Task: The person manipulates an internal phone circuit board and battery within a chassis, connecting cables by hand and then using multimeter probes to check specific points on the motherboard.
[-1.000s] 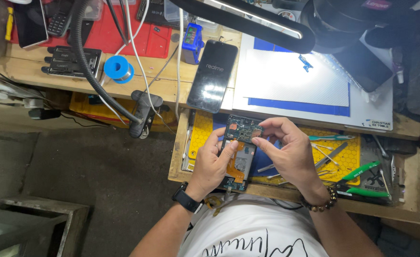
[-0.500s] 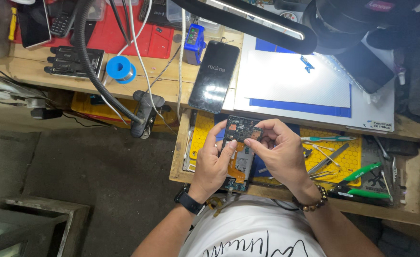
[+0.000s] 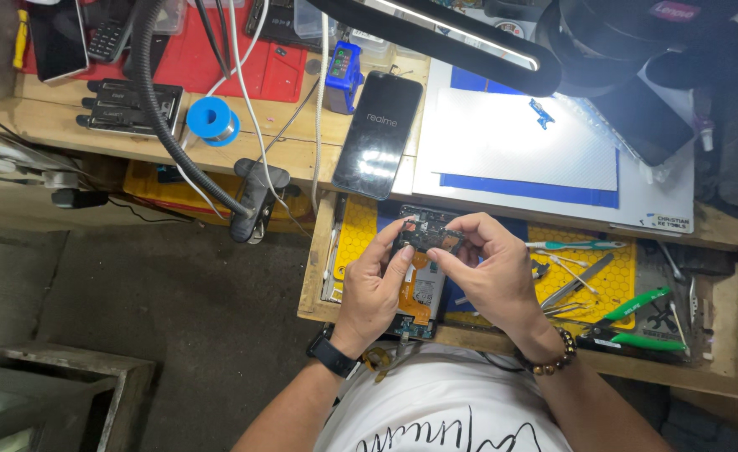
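An opened phone (image 3: 423, 289) with its back off, showing an orange flex cable and circuit boards, is held over a yellow mat (image 3: 612, 276) in a pull-out drawer. My left hand (image 3: 373, 289) grips the phone along its left side, thumb and fingers near the top board. My right hand (image 3: 490, 272) pinches at the dark upper board (image 3: 426, 234) with thumb and fingertips. A black watch is on my left wrist and a bead bracelet on the right.
A dark phone (image 3: 379, 134) lies on the wooden bench above. A white and blue mat (image 3: 545, 155) sits to its right under a black lamp arm (image 3: 452, 38). Tweezers and green-handled cutters (image 3: 628, 322) lie on the drawer. A blue solder spool (image 3: 211, 120) and red mat are at left.
My hands and the phone stay in about the same place. My right fingers have shifted slightly on the upper board.
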